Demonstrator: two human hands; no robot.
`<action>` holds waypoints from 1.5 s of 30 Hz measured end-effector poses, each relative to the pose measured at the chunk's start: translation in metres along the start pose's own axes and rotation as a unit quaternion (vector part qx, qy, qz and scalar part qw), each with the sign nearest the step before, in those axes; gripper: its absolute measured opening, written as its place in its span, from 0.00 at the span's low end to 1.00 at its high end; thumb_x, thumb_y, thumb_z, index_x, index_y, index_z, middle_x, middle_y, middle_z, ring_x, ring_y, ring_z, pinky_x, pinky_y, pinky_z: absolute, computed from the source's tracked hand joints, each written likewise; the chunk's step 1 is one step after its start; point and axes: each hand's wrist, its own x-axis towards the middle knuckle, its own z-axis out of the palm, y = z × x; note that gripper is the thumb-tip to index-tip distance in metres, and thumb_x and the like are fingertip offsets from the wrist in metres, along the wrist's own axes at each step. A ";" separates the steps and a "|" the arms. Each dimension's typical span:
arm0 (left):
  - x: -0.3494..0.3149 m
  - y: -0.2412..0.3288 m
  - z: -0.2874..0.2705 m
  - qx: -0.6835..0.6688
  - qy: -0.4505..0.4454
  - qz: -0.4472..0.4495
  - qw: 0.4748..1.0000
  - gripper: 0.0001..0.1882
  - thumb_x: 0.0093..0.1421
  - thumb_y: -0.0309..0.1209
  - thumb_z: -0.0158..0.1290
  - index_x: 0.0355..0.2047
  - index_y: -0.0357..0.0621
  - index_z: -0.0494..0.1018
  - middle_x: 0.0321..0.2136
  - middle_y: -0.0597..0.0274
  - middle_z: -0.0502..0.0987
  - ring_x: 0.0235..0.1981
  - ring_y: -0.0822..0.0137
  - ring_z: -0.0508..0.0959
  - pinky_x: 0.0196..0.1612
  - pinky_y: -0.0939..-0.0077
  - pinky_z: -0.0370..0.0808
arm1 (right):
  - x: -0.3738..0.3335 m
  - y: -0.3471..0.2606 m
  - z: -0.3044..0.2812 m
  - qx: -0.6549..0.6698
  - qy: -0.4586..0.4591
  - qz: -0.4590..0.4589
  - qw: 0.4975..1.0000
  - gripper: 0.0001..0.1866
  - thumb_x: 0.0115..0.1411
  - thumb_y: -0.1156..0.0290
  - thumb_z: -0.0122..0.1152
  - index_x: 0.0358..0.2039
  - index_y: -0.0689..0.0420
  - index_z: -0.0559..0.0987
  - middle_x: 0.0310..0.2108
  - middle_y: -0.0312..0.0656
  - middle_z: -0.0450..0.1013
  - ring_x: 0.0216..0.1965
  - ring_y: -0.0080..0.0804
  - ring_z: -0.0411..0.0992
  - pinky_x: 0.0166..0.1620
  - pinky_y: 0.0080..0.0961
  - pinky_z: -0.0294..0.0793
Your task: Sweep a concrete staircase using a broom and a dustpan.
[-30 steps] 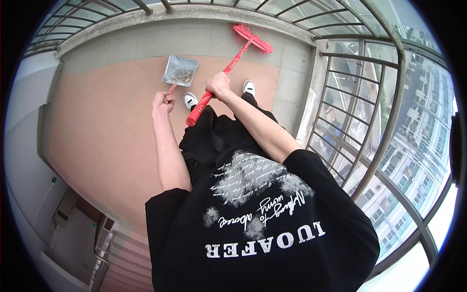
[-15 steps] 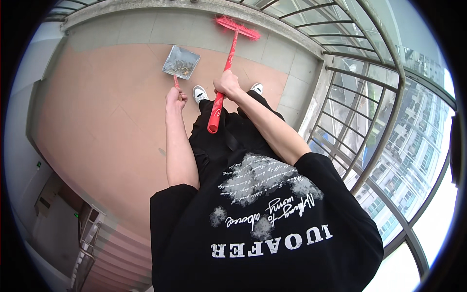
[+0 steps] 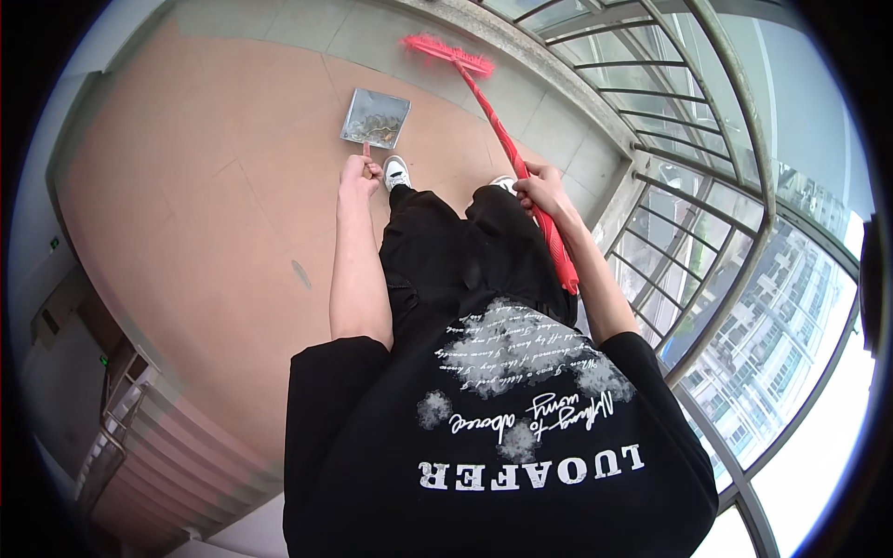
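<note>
My right hand (image 3: 544, 189) is closed around the red handle of a broom (image 3: 498, 126). The handle slants from the broom's red bristle head, near the far ledge, back toward my right hip. In my left hand (image 3: 359, 177) is the short handle of a metal dustpan (image 3: 357, 122), fingers wrapped around it. The grey pan lies ahead of my left shoe, and some loose brownish debris (image 3: 377, 128) is gathered in it. The broom head is apart from the pan, farther off and to its right.
A low concrete ledge (image 3: 521, 56) with metal railings (image 3: 684, 200) runs along the far and right sides. Stairs (image 3: 177, 456) go down at the lower left, beside a handrail (image 3: 116, 418). My white shoes (image 3: 396, 173) stand on the pinkish floor (image 3: 214, 205).
My right hand and the broom's handle have swung to the right, away from my middle. The view has turned, so the dustpan and my left hand appear farther right.
</note>
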 end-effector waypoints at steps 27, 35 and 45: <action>-0.146 -0.102 -0.005 0.091 -0.088 -0.033 0.991 0.12 0.51 0.13 0.36 0.36 0.33 0.59 0.24 0.58 0.67 0.13 0.76 0.59 0.14 0.86 0.58 | -0.097 0.207 -0.073 -0.302 -0.084 -0.167 0.935 0.34 0.45 0.76 0.48 0.59 0.57 0.66 0.29 0.44 0.74 0.23 0.31 0.70 0.31 0.26 0.71; -0.147 -0.101 -0.007 0.121 -0.115 -0.098 0.981 0.12 0.51 0.13 0.35 0.37 0.32 0.58 0.23 0.58 0.66 0.13 0.76 0.58 0.13 0.87 0.58 | -0.128 0.205 -0.103 -0.007 -0.081 -0.035 0.996 0.36 0.52 0.79 0.52 0.63 0.64 0.54 0.17 0.38 0.67 0.12 0.18 0.59 0.15 0.14 0.60; -0.154 -0.116 -0.024 0.111 -0.142 -0.087 0.980 0.12 0.51 0.14 0.34 0.38 0.30 0.58 0.23 0.59 0.66 0.13 0.77 0.58 0.13 0.87 0.58 | -0.127 0.238 -0.162 0.340 -0.023 -0.019 0.940 0.18 0.54 0.81 0.50 0.47 0.67 0.68 0.16 0.37 0.64 0.12 0.17 0.60 0.14 0.14 0.59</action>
